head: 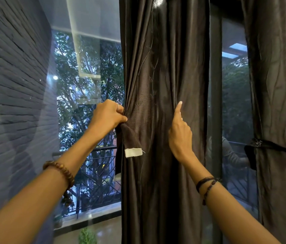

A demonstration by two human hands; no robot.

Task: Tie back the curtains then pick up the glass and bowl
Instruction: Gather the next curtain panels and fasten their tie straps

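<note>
At the tall glass window [86, 81], the dark brown satin curtain [165, 67] hangs bunched in a long upright column between both hands. A second curtain of the same cloth [279, 85], well to the right, is already cinched by a dark band [270, 145]. The left hand [108, 115] grips a brown fabric tie-back strap with a white end patch [132, 145] at the bundle's left edge. The right hand [181, 132] curls round the right edge, forefinger raised. The strap probably must cross rightwards. Glass and bowl are out of view.
</note>
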